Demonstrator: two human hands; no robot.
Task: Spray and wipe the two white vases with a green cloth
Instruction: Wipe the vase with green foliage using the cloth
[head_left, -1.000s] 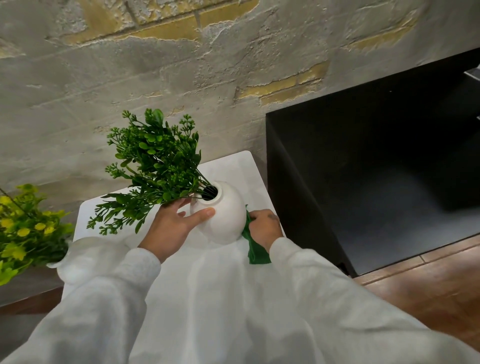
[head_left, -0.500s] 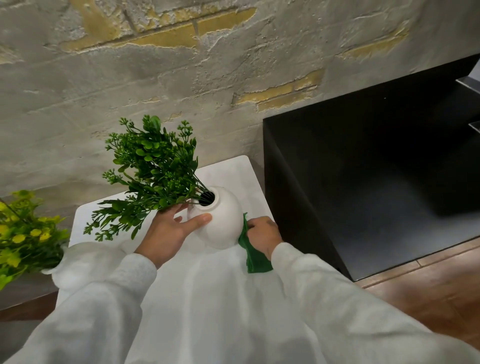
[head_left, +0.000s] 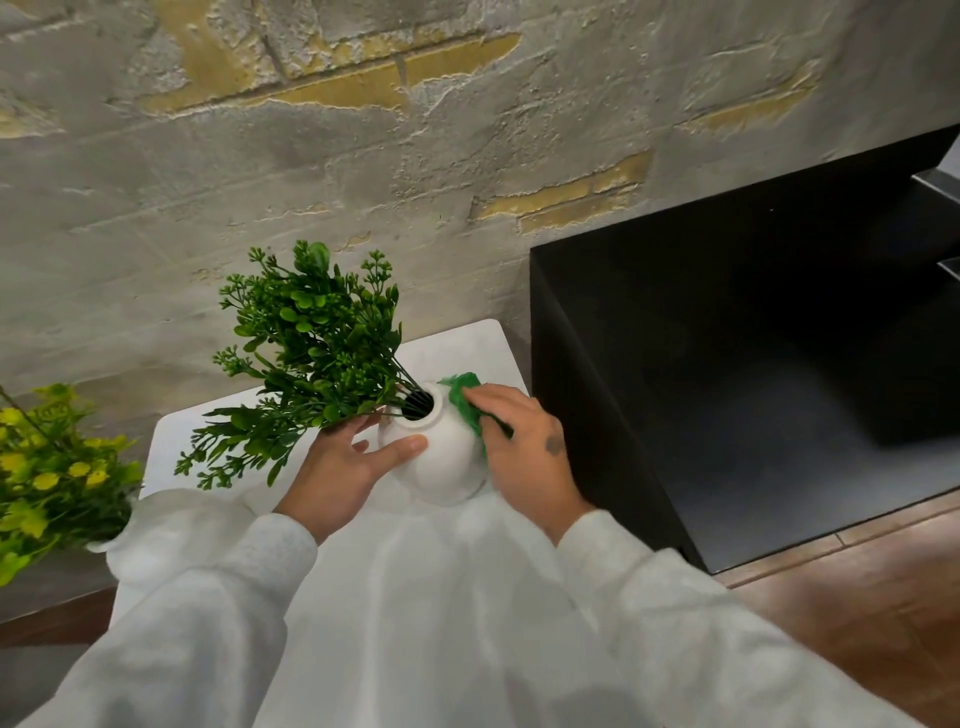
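Note:
A round white vase (head_left: 441, 467) with a bunch of green sprigs (head_left: 317, 353) stands on a white table (head_left: 467, 348). My left hand (head_left: 337, 467) grips the vase's left side, with the thumb laid across its front below the neck. My right hand (head_left: 524, 452) holds the green cloth (head_left: 460, 397) against the vase's upper right shoulder, beside the opening. A second white vase (head_left: 140, 540) with yellow-green foliage (head_left: 47, 467) sits at the table's left edge, partly hidden by my left sleeve. No spray bottle is in view.
A rough grey and yellow brick wall rises right behind the table. A black cabinet (head_left: 727, 364) stands close against the table's right side. Brown wooden floor (head_left: 857, 597) shows at the lower right.
My right hand has carried the green cloth from the vase's lower right side up to its shoulder near the neck. My left hand keeps its grip on the vase.

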